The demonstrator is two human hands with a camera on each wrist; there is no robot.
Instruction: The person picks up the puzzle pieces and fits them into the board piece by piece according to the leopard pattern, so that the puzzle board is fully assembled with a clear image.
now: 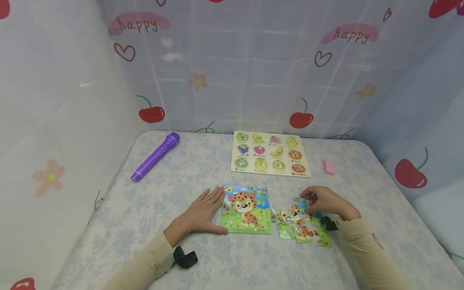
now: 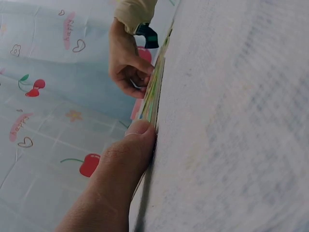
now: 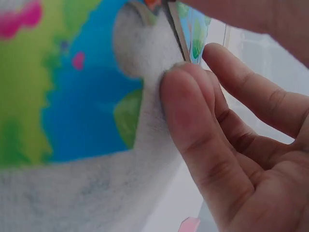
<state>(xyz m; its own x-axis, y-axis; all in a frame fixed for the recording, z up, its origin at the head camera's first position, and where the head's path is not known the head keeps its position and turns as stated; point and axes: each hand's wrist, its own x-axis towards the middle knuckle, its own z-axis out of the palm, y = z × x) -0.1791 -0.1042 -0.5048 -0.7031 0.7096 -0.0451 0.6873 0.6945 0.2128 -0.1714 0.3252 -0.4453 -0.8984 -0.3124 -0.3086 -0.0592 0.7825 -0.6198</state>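
A square leopard picture board [image 1: 246, 217] lies on the table in the head view. Against its left side rests my left hand [image 1: 203, 213], fingers straight, with the thumb [image 2: 137, 140] along the board's near edge. To the right of the board lie several loose leopard puzzle pieces [image 1: 304, 233], some overlapping or joined. My right hand [image 1: 320, 200] is over their far side and pinches one puzzle piece [image 3: 195, 31] by its edge, tilted up from the table. The fingers partly cover that piece. Close to the right wrist camera lies a blue and green piece [image 3: 91, 111].
Behind the picture board lies a wooden fruit peg board [image 1: 268, 155]. A pink block [image 1: 329, 166] is at its right. At the back left lies a purple toy microphone [image 1: 156, 157]. Printed curtains [image 1: 246, 80] hang around the cloth-covered table [image 1: 119, 225].
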